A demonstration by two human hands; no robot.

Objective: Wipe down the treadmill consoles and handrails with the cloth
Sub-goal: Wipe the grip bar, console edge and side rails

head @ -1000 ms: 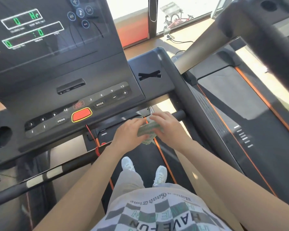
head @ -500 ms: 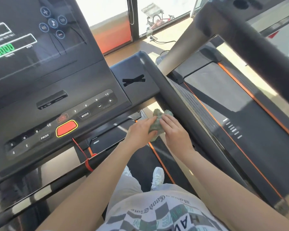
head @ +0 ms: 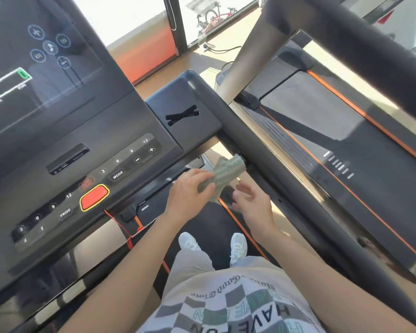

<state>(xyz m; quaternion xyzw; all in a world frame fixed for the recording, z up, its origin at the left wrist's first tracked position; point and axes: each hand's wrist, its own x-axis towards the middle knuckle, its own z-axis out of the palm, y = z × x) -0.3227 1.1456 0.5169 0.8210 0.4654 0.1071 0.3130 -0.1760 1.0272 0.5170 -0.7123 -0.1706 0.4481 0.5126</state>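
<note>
Cloth (head: 228, 173): green-and-white weave. Console (head: 87, 150): black, red button (head: 94, 197) edged yellow. Belt (head: 207, 227): black, orange stripes. Shoes (head: 237, 243): white.

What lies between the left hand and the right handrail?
The cloth, held in the left hand, fills that gap, its far end at the handrail; the head view shows it.

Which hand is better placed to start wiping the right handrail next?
Left, probably. The left hand grips the cloth, whose far end appears to meet the right handrail where it joins the console. The right hand hangs open beside the cloth and holds nothing.
</note>
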